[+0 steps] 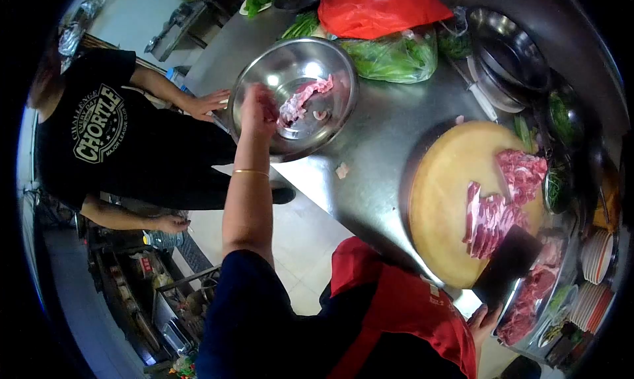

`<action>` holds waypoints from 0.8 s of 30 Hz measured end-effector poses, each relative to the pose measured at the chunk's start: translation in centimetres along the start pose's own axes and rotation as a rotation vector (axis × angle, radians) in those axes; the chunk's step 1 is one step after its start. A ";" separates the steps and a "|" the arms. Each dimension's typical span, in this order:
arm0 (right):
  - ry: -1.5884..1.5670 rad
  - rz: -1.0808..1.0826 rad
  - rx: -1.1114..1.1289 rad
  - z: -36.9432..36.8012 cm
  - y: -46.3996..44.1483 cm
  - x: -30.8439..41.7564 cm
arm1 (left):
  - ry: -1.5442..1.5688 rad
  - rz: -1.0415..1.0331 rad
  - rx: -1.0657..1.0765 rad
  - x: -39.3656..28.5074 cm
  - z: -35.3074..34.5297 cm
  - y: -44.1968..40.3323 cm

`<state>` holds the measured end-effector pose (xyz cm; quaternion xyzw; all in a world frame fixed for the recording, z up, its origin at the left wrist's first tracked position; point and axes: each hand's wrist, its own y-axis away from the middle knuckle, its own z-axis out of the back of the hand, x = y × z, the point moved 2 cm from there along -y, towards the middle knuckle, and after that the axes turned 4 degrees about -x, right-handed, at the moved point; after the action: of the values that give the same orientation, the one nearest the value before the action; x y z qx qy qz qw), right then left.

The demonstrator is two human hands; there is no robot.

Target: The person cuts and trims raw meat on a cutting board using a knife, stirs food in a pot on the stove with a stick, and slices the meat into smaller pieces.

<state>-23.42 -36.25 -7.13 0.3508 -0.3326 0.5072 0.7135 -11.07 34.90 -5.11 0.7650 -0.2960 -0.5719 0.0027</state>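
Observation:
My left hand (259,108) reaches over the left side of a metal bowl (343,126), its fingers smeared by motion, so I cannot tell whether they hold anything. Inside the bowl lie a strip of raw meat (307,100) and a small piece. My right hand (484,319), partly hidden, grips a cleaver (508,265) by the handle end. The dark blade reaches over the lower right edge of a round cutting board (442,194). On that board rest sliced meat (487,222) and a larger chunk of meat (522,174).
Another person (119,134) stands at the left, one hand near the bowl. A red bag (383,9) and bagged greens (393,56) lie at the back. Dark pans (508,48) stand far right, above a meat tray (531,303) and stacked plates (591,306). A scrap (341,171) lies on the metal counter (370,141).

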 end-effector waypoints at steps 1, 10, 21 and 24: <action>0.022 0.002 0.014 -0.1 0.1 0.6 | -0.292 0.042 0.201 0.8 0.7 -1.4; -0.015 -0.088 -0.078 -0.6 0.7 1.4 | -1.889 -0.530 0.663 7.3 -4.1 -4.1; 0.005 -0.232 -0.057 0.2 1.7 1.0 | -1.886 -0.363 0.408 4.3 -6.2 -5.9; -0.021 -0.211 -0.070 0.2 1.7 1.5 | -1.770 -0.445 0.357 7.3 -1.4 -12.7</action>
<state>-24.67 -35.30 -5.53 0.3640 -0.3186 0.4137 0.7713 -2.90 41.54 -15.34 0.0781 -0.1202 -0.8807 -0.4515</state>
